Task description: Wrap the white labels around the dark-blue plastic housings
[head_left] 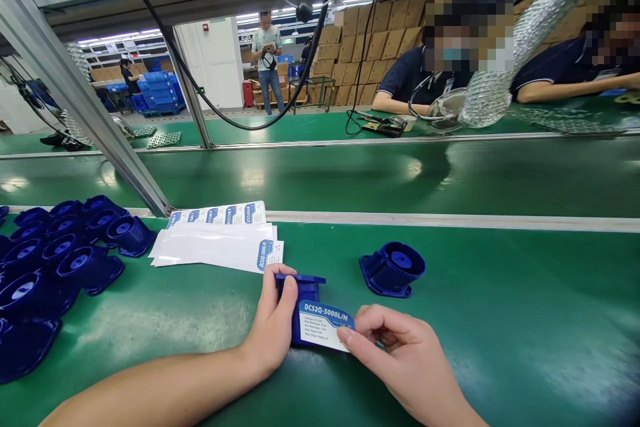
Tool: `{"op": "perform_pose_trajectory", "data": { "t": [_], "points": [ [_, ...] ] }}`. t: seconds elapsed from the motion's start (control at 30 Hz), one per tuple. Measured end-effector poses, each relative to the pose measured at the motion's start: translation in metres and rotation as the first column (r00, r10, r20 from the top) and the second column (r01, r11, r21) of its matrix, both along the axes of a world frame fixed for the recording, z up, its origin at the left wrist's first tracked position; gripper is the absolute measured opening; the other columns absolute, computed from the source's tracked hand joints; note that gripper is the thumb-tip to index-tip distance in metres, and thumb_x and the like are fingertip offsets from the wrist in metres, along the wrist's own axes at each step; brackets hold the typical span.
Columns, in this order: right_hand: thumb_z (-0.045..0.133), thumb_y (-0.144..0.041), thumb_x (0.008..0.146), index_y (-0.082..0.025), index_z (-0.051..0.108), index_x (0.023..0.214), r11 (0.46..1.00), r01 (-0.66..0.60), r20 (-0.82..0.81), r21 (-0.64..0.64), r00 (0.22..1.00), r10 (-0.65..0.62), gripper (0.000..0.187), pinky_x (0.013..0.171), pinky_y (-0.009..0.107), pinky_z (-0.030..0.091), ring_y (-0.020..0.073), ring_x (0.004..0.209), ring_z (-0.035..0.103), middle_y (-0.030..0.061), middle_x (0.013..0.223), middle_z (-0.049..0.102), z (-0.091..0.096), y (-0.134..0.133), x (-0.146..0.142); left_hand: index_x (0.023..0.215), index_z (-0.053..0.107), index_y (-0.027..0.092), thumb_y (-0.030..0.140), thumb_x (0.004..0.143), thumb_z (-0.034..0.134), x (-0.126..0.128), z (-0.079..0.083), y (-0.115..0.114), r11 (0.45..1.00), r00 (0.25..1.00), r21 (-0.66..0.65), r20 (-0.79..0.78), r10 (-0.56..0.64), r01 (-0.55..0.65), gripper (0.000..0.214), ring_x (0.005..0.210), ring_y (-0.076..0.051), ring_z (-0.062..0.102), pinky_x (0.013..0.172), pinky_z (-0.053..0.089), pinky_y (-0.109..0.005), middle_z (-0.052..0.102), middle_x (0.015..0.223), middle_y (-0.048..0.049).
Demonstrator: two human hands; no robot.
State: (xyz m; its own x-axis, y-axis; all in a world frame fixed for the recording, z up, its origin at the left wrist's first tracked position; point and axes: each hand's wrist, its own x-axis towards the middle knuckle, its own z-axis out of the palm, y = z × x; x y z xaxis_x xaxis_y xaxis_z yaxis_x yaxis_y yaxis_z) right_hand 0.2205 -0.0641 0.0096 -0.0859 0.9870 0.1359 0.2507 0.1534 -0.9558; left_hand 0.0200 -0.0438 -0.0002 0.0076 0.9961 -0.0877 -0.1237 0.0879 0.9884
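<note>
My left hand (pixel 273 320) is closed around a dark blue plastic housing (pixel 311 288), its thumb on the near side and its flange turned up. Between thumb and fingers, my right hand (pixel 400 353) pinches the right end of a blue-and-white label (pixel 323 323) printed "DC52Q-5000L/H". The label's left part lies against the housing's side; how much of it sticks there I cannot tell. Beyond my hands to the right, another blue housing (pixel 393 268) stands upright on the green table. Label sheets (pixel 213 243) lie just behind my left hand, some with labels on them.
Several blue housings (pixel 65 247) crowd the left side of the green bench (pixel 500 320). A pale rail (pixel 450 220) runs across behind them, with a slanted metal post (pixel 100 100) at left. Opposite, two co-workers (pixel 400 87) sit near a foil duct (pixel 530 47); a black cable (pixel 240 125) hangs overhead.
</note>
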Motion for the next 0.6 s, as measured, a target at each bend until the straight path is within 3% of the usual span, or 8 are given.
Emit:
{"op": "perform_pose_trajectory", "data": {
  "t": [0.13,0.33,0.6],
  "points": [
    [0.08,-0.046,0.086,-0.021,0.07,0.064,0.999,-0.041,0.018,-0.007,0.999,0.041,0.035,0.053,0.029,0.046,0.0166,0.055,0.054,0.0018,0.06,0.065,-0.0016,0.0008,0.002,0.11,0.055,0.026,0.072,0.097,0.056,-0.0003,0.0003,-0.0003,1.0,1.0,0.002,0.006,-0.003,0.003,0.048,0.092,-0.021,0.051,0.082,0.046,-0.031,0.056,0.1,-0.0024],
    [0.082,-0.043,0.083,-0.022,0.068,0.061,0.998,0.042,-0.049,-0.035,0.998,-0.044,0.034,0.055,0.029,0.042,0.0161,0.056,0.051,-0.0003,0.06,0.062,0.0033,-0.0033,-0.0046,0.111,0.053,0.026,0.073,0.098,0.054,-0.0003,-0.0014,-0.0001,1.0,1.0,-0.007,0.015,-0.021,0.021,0.049,0.09,-0.02,0.049,0.081,0.046,-0.03,0.055,0.101,-0.0021],
    [0.083,-0.043,0.081,-0.022,0.067,0.061,0.996,0.055,-0.071,-0.075,0.996,-0.06,0.033,0.056,0.029,0.041,0.0162,0.058,0.05,-0.0005,0.061,0.062,0.0054,-0.0045,-0.0073,0.112,0.051,0.026,0.073,0.099,0.053,-0.0007,-0.0022,-0.0003,0.999,0.999,-0.003,0.023,-0.039,0.039,0.049,0.088,-0.018,0.049,0.081,0.046,-0.029,0.054,0.101,-0.0006]
  ]
}}
